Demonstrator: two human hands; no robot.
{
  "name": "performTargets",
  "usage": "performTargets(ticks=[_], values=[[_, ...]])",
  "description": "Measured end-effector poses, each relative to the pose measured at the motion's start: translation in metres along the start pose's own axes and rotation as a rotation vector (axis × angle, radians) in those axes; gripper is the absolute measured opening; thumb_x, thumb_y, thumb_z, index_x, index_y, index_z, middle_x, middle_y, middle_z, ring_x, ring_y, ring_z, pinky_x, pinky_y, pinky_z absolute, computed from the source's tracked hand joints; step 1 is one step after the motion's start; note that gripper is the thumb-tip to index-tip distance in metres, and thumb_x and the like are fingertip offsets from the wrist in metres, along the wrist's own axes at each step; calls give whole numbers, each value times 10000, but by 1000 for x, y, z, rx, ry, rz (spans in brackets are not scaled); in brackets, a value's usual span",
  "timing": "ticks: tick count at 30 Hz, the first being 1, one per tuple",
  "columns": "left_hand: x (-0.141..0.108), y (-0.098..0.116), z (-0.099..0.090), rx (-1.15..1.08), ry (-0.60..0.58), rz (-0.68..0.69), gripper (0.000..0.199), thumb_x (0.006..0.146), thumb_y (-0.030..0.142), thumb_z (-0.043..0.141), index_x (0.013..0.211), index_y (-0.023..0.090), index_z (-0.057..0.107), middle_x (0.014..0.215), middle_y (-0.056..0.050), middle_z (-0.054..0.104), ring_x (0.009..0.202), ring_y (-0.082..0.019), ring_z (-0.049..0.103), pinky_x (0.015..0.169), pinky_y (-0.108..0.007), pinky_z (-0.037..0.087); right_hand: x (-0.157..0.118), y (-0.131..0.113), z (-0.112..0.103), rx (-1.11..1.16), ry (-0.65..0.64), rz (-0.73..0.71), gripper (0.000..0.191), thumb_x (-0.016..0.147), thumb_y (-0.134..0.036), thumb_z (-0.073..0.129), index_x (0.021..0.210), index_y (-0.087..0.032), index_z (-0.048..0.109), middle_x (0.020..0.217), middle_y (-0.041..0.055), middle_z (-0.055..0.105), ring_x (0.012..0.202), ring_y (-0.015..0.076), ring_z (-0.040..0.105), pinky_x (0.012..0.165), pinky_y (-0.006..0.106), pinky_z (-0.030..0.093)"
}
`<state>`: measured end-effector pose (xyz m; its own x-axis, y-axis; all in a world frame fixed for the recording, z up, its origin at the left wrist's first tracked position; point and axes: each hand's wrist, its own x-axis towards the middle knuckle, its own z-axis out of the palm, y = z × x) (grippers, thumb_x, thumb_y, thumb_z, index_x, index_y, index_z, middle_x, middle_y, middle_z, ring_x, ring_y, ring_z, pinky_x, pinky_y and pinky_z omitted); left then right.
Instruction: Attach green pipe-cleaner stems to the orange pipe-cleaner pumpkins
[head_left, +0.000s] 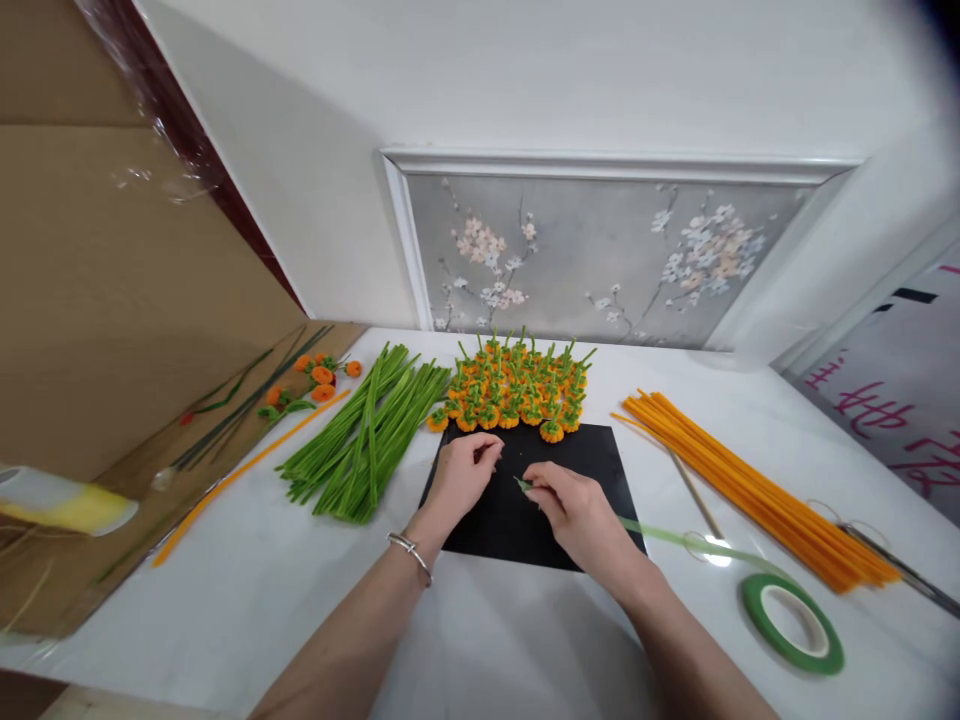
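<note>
Over the black mat (517, 540), my left hand (469, 470) has its thumb and forefinger pinched together; whatever lies between them is too small to make out. My right hand (574, 505) is to its right, pinching the end of the light green tape (675, 538). The tape runs under that hand to the green roll (795, 622) at the right. Just behind the mat stand rows of small orange pompom flowers (517, 390) with green stems pointing up.
Green pipe cleaners (367, 435) lie left of the mat, orange ones (757, 490) right, beside scissors (900, 572) and a thin stick (696, 495). Orange flowers (322, 376) and cardboard (135, 560) are at the left. A wall (330, 180) rises behind the table.
</note>
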<state>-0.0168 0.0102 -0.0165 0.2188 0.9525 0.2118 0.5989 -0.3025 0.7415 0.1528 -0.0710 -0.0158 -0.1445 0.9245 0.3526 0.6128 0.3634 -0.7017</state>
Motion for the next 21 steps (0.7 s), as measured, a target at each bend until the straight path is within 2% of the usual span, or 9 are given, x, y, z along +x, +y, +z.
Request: performTargets(ticks=[3,6,12,17,21], values=[[10,-8,-7,88,150,-33,223,842,224,530,952,153,712,882,-78,737,756,-192,674,735,-303,517,0,4,1,14,59,-27,140,888,-112,509,880,-197,620,843,37,684,764,181,645,719,272,468],[23,-15,-14,188,228,-19,221,814,190,561,952,128,721,893,-109,724,811,-228,662,822,-355,495,0,4,1,-12,60,-39,158,897,-118,503,836,-195,627,817,39,679,738,177,643,709,270,471],[40,-23,-12,308,257,41,246,798,180,582,994,137,725,743,-77,677,733,-232,631,783,-358,480,1,4,0,-80,22,-45,181,901,-115,490,820,-202,626,789,31,674,698,165,636,665,254,456],[41,-19,-7,285,267,97,207,814,190,560,914,161,739,835,-100,667,756,-234,615,772,-357,471,2,5,1,-67,27,-39,178,900,-119,481,824,-201,619,796,29,669,704,160,629,666,250,449],[30,-13,-11,183,296,118,187,827,214,553,866,172,731,875,-93,668,791,-218,614,819,-355,474,3,3,0,12,72,-2,167,903,-143,472,815,-199,602,749,15,640,673,151,606,642,244,441]])
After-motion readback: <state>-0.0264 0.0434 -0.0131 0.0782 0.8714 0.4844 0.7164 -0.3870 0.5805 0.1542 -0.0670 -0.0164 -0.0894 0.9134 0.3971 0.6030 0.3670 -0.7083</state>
